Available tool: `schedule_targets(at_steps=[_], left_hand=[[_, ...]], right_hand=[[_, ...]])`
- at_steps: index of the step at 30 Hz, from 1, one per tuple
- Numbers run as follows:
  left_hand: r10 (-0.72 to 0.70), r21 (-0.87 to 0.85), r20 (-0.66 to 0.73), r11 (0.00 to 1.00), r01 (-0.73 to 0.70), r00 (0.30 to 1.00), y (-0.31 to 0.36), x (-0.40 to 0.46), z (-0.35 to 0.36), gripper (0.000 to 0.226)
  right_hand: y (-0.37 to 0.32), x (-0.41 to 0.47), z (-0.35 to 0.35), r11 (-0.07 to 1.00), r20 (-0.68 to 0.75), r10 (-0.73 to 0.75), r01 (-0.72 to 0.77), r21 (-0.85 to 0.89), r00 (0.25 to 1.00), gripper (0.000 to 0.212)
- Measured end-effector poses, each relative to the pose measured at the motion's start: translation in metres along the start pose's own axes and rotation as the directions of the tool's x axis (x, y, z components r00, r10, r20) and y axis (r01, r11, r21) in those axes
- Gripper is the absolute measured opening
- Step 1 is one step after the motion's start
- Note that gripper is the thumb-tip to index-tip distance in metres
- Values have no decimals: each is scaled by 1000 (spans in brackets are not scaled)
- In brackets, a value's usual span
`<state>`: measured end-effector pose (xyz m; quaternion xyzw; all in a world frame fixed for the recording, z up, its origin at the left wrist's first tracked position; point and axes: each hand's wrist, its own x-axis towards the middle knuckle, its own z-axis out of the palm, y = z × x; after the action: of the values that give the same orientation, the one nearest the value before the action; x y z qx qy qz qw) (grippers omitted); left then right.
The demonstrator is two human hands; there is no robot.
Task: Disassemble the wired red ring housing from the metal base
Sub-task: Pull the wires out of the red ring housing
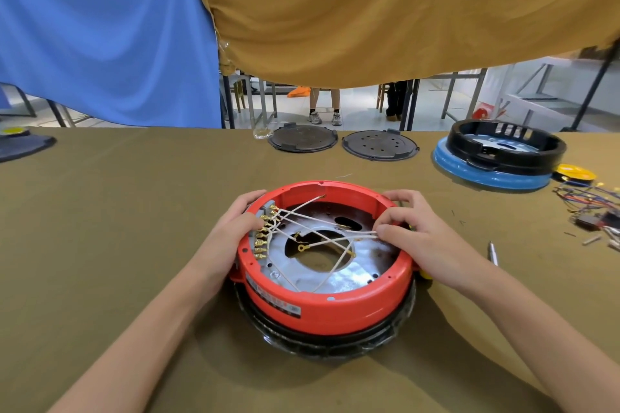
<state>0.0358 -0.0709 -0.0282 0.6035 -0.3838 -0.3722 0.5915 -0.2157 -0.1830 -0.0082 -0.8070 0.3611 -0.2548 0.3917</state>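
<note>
red ring housing (322, 305) sits mid-surface (117, 228), on the metal base (335, 275) and a black rim. left hand (235, 225) fingers curled over the left rim by the terminal block (263, 235); right hand (412, 231) fingers curled over the right rim, touching the white wires (335, 231). lift evenly both sides, keep wires slack, don't snag the ring lugs.

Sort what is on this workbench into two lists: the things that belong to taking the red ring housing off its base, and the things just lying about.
Job in hand:
red ring housing
white wires
metal base
left hand
right hand

Lying about:
two dark round plates
black ring on blue base
loose coloured wires
pen-like tool
</note>
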Motion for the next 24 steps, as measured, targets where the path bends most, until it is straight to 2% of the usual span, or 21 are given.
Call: schedule_targets(at_steps=[4, 12, 24], left_hand=[[1, -9, 20, 1000, -1, 1000, 3, -1, 2, 48], [-5, -38, 28, 999, 6, 1000, 3, 6, 0, 47], [3, -50, -2, 999, -3, 1000, 4, 12, 3, 43]], right_hand=[[-2, 2, -2, 1000, -1, 10, -10, -30, 1000, 18], [4, -2, -4, 999, -72, -33, 35, 25, 997, 16], [17, 0, -2, 995, -102, -81, 86, 48, 991, 24]])
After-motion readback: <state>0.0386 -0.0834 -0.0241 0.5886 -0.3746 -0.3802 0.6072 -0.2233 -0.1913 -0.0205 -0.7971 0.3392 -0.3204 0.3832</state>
